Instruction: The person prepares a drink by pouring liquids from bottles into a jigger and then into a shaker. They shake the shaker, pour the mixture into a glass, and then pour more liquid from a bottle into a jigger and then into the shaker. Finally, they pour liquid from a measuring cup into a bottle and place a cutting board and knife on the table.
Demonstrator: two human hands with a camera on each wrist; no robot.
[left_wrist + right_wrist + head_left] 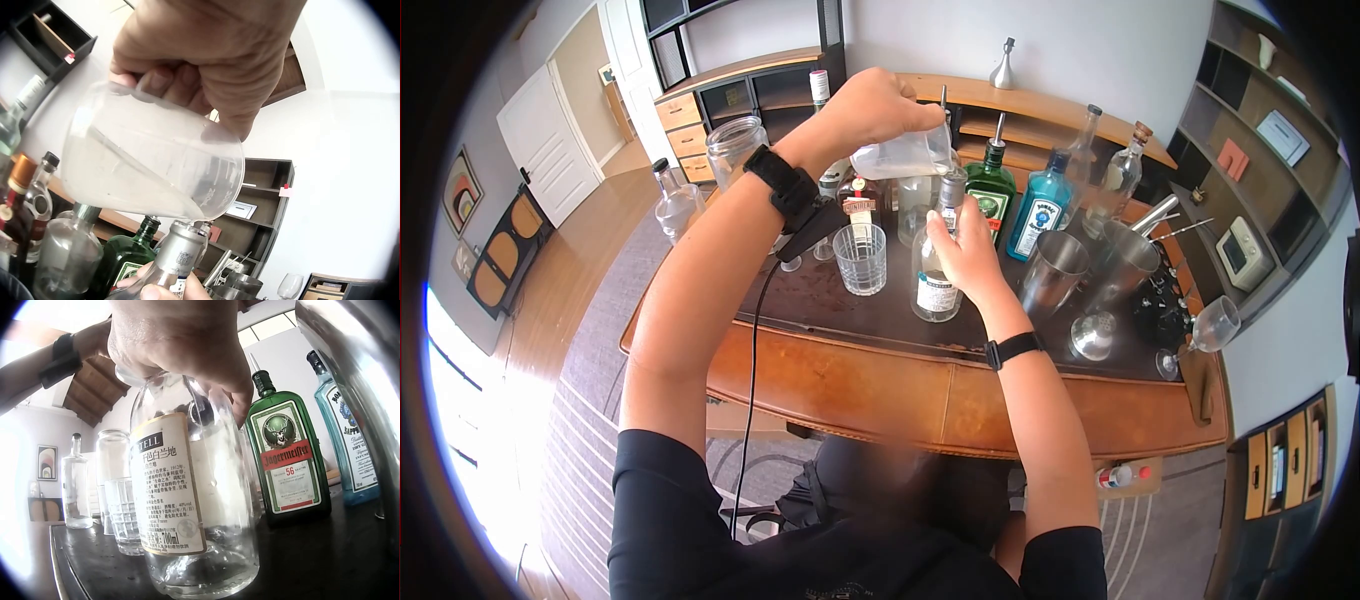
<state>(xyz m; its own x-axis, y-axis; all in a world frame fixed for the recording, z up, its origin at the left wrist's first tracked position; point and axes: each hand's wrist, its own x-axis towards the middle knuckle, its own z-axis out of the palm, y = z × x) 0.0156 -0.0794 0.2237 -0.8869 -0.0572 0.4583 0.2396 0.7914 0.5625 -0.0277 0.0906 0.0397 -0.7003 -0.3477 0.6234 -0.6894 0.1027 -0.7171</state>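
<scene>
My left hand point(868, 112) grips a clear plastic measuring cup point(144, 150) from above and holds it tipped over. Cloudy liquid lies along the cup's lower side, and its rim is right at the mouth of a clear glass bottle point(178, 250). My right hand point(968, 248) holds that bottle by the neck. In the right wrist view the bottle point(231, 550) stands upright on the dark tabletop, bearing a cream label marked 700ml. A cut-glass tumbler point(860, 262) is left of the bottle.
Behind the bottle stand a green Jägermeister bottle point(988, 180) and a blue gin bottle point(1040, 205). Metal shaker tins point(1055, 270) are to the right, with a wine glass point(1216, 325) near the table's right edge. A large jar point(735, 145) stands at the left.
</scene>
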